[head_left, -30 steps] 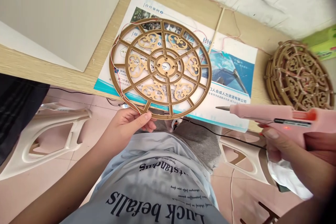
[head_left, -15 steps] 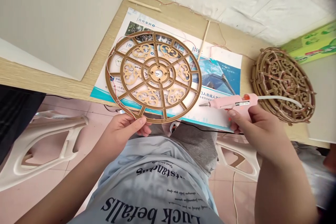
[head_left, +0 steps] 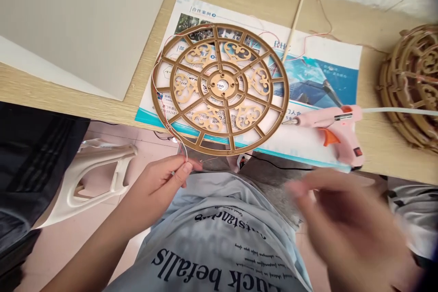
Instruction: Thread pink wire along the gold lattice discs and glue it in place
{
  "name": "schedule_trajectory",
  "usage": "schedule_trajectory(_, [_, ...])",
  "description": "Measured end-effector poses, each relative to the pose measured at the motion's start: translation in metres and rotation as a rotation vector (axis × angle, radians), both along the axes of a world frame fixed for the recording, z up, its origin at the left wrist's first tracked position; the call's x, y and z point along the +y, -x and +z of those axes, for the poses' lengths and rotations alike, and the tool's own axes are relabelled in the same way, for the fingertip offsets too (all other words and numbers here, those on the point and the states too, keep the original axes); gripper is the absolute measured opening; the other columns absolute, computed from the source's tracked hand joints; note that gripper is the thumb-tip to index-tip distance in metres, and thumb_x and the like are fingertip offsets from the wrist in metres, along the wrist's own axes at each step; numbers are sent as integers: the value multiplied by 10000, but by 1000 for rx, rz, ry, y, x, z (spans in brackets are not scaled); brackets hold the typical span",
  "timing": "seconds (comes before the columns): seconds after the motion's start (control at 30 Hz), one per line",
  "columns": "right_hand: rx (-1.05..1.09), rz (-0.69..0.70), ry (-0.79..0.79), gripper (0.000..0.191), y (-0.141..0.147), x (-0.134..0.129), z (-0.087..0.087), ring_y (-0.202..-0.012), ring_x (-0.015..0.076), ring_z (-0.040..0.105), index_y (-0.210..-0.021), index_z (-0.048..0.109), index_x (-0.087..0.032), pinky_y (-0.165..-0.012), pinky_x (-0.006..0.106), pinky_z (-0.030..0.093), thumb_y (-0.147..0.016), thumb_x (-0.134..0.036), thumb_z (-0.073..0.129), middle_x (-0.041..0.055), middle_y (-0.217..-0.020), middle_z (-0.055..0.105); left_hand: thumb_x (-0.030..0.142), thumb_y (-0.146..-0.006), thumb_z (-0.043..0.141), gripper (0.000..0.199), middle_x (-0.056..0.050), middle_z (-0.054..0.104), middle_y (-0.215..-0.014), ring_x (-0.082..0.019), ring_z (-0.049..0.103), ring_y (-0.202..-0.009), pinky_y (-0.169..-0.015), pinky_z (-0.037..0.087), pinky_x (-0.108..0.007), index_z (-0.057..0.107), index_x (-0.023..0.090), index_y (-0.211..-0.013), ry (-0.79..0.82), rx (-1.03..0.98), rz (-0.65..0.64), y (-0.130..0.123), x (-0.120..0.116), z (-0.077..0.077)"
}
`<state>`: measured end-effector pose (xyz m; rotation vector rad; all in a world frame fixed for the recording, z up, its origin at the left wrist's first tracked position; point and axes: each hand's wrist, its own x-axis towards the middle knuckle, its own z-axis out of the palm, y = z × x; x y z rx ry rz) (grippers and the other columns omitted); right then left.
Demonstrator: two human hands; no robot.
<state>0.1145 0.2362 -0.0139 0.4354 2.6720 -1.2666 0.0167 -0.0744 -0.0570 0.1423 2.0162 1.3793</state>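
My left hand [head_left: 171,174] is closed at the table's front edge, its thumb and finger pinching a thin red-and-white wire [head_left: 158,89]. That wire runs along the left rim of a round bronze-coloured openwork frame [head_left: 228,141], which has spokes and scroll ornaments and lies on a printed sheet. Over my lap, just off the table's edge, my right hand [head_left: 352,223] is smeared by motion, and its fingers cannot be made out well. A pink glue gun [head_left: 328,118] with an orange trigger and a white glue stick lies on the sheet, its nozzle beside the frame's right rim.
Under the frame is a blue-and-white printed sheet [head_left: 338,54]. Several similar frames [head_left: 407,86] are stacked at the right. A thin wooden stick [head_left: 294,25] and loose wire lie behind. A pale panel [head_left: 78,23] stands at the left; a white plastic stool [head_left: 68,182] is below.
My right hand has let go of the glue gun and drawn back toward me. My left hand has left the frame's rim and now pinches the wire. The view has shifted left.
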Motion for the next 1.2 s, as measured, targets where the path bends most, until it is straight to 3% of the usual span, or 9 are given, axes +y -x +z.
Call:
schedule_trajectory(0.1, [214, 356, 168, 328, 5, -67, -25, -1092, 321, 742, -1315, 617, -360, -909, 513, 630, -1013, -440, 718, 64, -1216, 764, 500, -1090, 618, 322, -9, 744, -1011, -121, 674, -952, -858, 537, -188, 868, 312, -1013, -80, 81, -32, 0, 3, 7])
schedule_trajectory(0.17, [257, 371, 119, 378, 17, -99, -42, -1204, 323, 708, -1386, 577, -248, -997, 523, 601, -1035, -328, 693, 119, -1310, 737, 488, -1066, 667, 291, -3, 719, -910, -92, 643, -808, -737, 528, -165, 872, 302, -978, -163, 15, 8, 1, 8, 6])
schedule_trajectory(0.27, [235, 338, 135, 203, 31, -119, -52, -1147, 293, 710, -1231, 642, -179, -963, 476, 571, -1036, -221, 677, 113, -1226, 758, 483, -1015, 754, 245, 6, 723, -858, -61, 586, -671, -587, 480, -132, 851, 269, -945, -257, -136, 96, 1, 13, 1])
schedule_trajectory(0.33, [165, 316, 245, 96, 33, -116, -50, -1025, 229, 733, -1148, 675, -192, -889, 397, 566, -1057, -217, 662, 50, -1098, 785, 459, -986, 800, 212, 7, 743, -867, -63, 614, -688, -575, 486, -115, 829, 257, -928, -295, -194, 138, 0, 14, -2])
schedule_trajectory(0.43, [27, 207, 404, 183, 27, -104, -43, -726, 119, 682, -1228, 675, -213, -669, 269, 535, -1053, -261, 701, -38, -908, 765, 431, -959, 841, 186, 11, 754, -846, -62, 637, -690, -576, 499, -105, 810, 250, -927, -316, -212, 198, 0, 14, -6])
schedule_trajectory(0.53, [67, 66, 318, 252, 19, -90, -36, -577, 75, 568, -1231, 677, -203, -541, 224, 466, -1008, -279, 768, -63, -829, 712, 437, -952, 849, 229, 6, 763, -822, -67, 656, -700, -606, 525, -108, 781, 226, -893, -315, -233, 225, 0, 14, -7])
schedule_trajectory(0.73, [286, 89, 8, 60, 23, -70, -20, -596, 79, 514, -941, 768, -182, -554, 232, 420, -998, -162, 765, -34, -717, 618, 447, -953, 848, 281, -5, 788, -834, -68, 677, -704, -649, 556, -119, 751, 201, -858, -338, -304, 167, 1, 21, -8])
schedule_trajectory(0.93, [243, 154, -53, 69, 33, -59, -6, -680, 97, 598, -1005, 785, -179, -599, 240, 465, -1009, -136, 731, 5, -824, 685, 422, -932, 873, 259, -14, 803, -851, -91, 717, -748, -671, 573, -144, 760, 198, -866, -390, -354, 203, 2, 27, -9])
schedule_trajectory(1.2, [46, -58, 182, 81, 36, -54, -6, -628, 105, 558, -971, 780, -236, -551, 236, 435, -1024, -275, 733, -22, -742, 664, 568, -978, 766, 427, -76, 809, -837, -153, 758, -723, -623, 555, -209, 817, 165, -845, -469, -413, 277, 8, 37, -7])
